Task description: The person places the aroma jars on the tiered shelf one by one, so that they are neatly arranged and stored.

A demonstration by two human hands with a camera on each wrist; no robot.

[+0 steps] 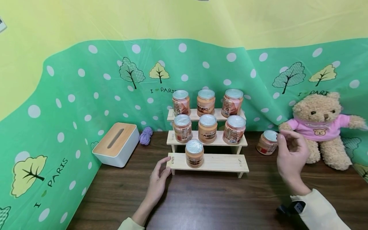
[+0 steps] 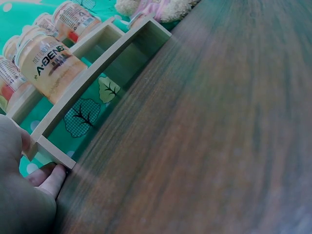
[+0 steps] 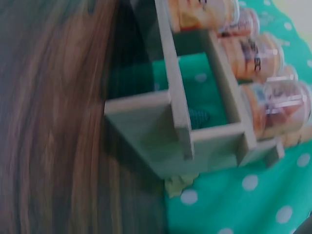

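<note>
The left hand lay with relaxed, nearly straight fingers touching the left end of the three-tier wooden rack, holding nothing. One orange jar stood on the lowest step, just right of those fingertips. The right hand hovered with fingers loosely curled and empty, its fingertips just beside a tilted jar on the table, near the teddy bear.
</note>
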